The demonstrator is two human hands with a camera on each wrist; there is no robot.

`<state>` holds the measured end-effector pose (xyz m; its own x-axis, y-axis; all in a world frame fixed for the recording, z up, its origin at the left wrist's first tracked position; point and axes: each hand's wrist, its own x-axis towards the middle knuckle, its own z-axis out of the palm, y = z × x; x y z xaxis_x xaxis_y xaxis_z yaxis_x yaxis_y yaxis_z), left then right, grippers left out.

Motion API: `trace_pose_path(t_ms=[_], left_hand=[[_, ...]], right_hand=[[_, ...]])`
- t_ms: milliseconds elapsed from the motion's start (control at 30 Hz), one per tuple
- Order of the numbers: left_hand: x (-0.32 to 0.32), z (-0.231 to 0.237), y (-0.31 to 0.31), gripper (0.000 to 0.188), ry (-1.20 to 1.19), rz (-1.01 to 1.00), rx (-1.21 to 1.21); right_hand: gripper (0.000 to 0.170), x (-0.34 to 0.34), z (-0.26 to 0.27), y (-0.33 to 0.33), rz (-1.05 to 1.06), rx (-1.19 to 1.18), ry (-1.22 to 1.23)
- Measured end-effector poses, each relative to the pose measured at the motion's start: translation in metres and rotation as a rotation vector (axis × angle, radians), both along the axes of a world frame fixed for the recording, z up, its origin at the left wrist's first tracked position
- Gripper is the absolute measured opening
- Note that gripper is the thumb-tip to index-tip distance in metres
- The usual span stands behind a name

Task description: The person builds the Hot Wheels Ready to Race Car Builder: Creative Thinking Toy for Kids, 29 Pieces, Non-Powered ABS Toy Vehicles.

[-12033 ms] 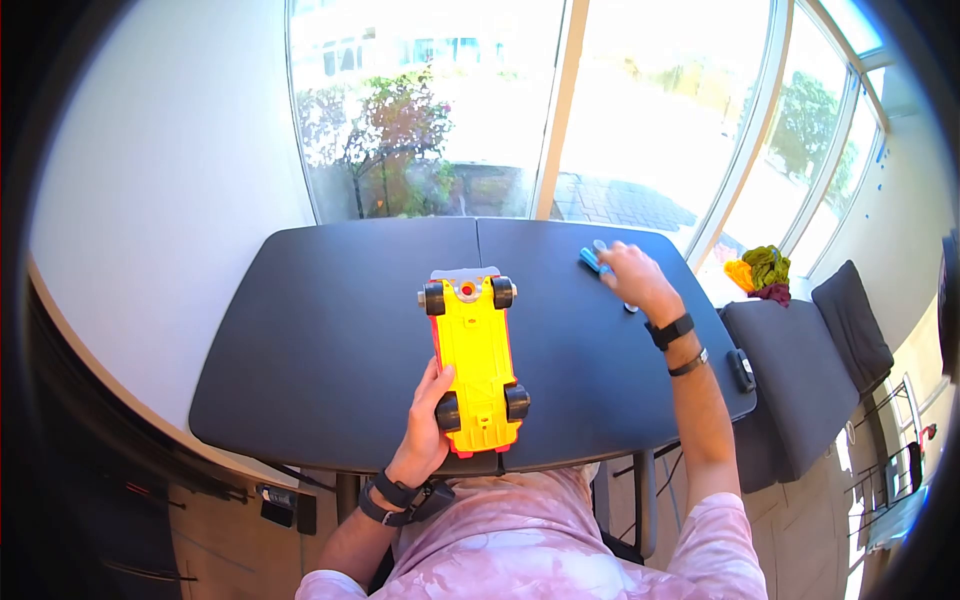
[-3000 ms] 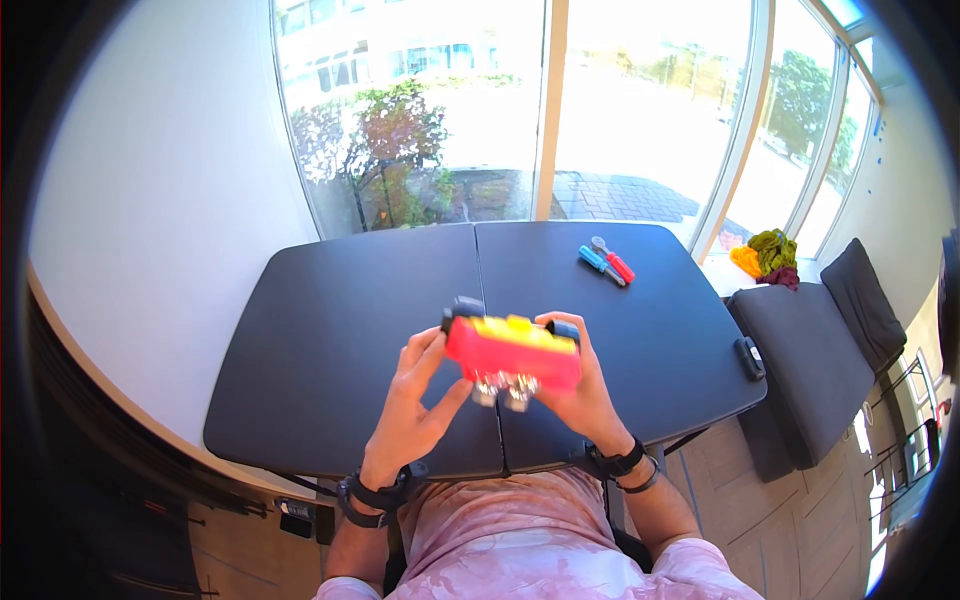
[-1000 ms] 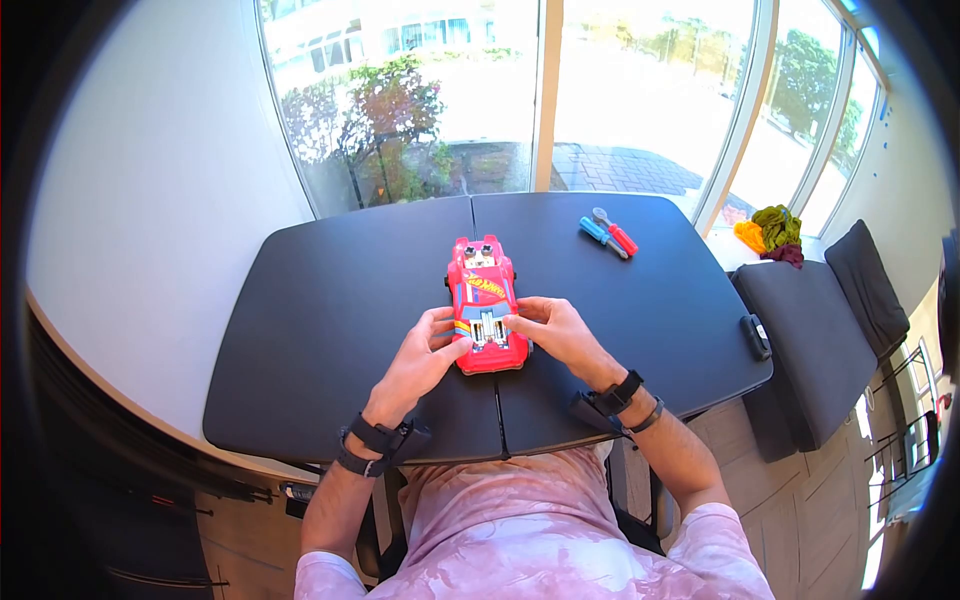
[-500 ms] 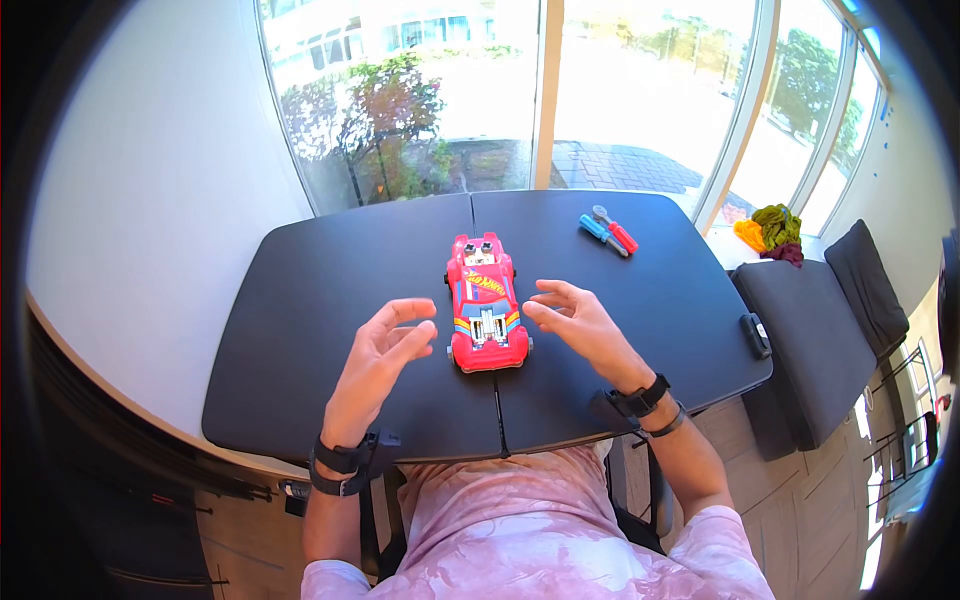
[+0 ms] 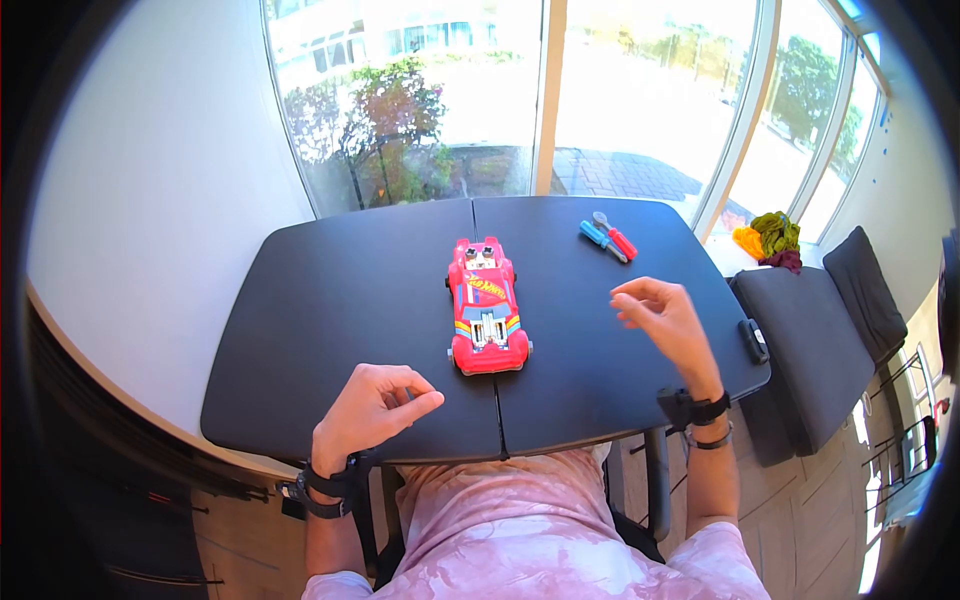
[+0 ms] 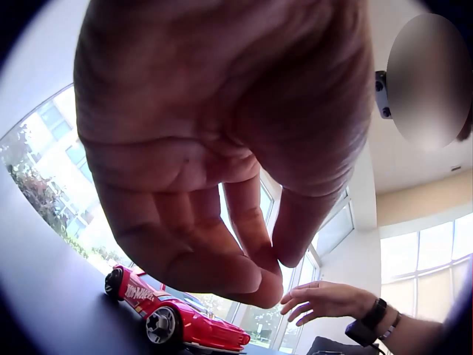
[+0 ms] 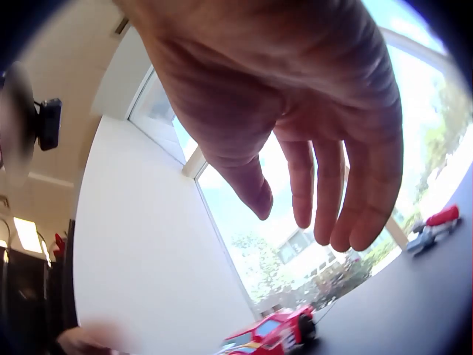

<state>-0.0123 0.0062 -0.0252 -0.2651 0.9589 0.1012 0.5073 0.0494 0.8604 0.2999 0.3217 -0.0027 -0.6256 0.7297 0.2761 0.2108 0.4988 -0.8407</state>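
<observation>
A red toy car (image 5: 487,310) rests upright on its wheels over the seam of the dark table, with yellow lettering and a silver engine piece on top. My left hand (image 5: 375,410) hovers at the table's near edge, lower left of the car, fingers loosely bent and holding nothing. To the right of the car, my right hand (image 5: 665,320) is raised over the table, relaxed and without anything in it. Both wrist views confirm bare fingers; the car (image 6: 174,314) shows beyond the left hand's fingertips. Past the right hand lie a blue-handled screwdriver (image 5: 602,240) and a red-handled tool (image 5: 617,238) with a round grey head.
A small black device (image 5: 754,341) sits at the table's right edge. Beside the table stands a grey cushioned seat (image 5: 800,340), with yellow, green and maroon cloths (image 5: 772,240) heaped behind it. Large windows (image 5: 650,100) rise past the far edge.
Earlier the car was held underside up, and my right hand was at the tools. Both hands turned it over, set it down and released it, then drew apart to either side.
</observation>
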Motion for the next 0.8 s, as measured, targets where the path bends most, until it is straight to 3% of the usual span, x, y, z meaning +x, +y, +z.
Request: trace_pose_path(t_ms=[167, 267, 367, 467, 567, 600, 800], left_hand=[[0.001, 0.002, -0.002, 0.017, 0.023, 0.005, 0.012], [0.001, 0.007, -0.004, 0.017, 0.045, 0.027, -0.014], [-0.001, 0.008, -0.006, 0.017, 0.038, 0.023, 0.014], [-0.002, 0.008, -0.004, 0.017, 0.049, 0.023, 0.046], [-0.001, 0.012, -0.003, 0.017, 0.067, 0.023, 0.041], [-0.001, 0.013, -0.003, 0.017, 0.065, 0.024, 0.042], [0.003, 0.019, -0.002, 0.017, 0.093, 0.051, -0.001]], right_hand=[[0.034, 0.07, 0.002, 0.084, -0.515, 0.456, -0.458], [0.055, 0.127, -0.028, 0.157, -0.778, 0.484, -0.763], [0.071, 0.14, -0.021, 0.151, -0.957, 0.294, -1.004], [0.071, 0.15, -0.026, 0.157, -1.015, 0.058, -1.074], [0.065, 0.173, -0.053, 0.186, -0.928, 0.052, -1.091], [0.057, 0.179, -0.06, 0.195, -0.935, 0.083, -1.081], [0.043, 0.171, -0.056, 0.188, -0.895, 0.193, -1.054]])
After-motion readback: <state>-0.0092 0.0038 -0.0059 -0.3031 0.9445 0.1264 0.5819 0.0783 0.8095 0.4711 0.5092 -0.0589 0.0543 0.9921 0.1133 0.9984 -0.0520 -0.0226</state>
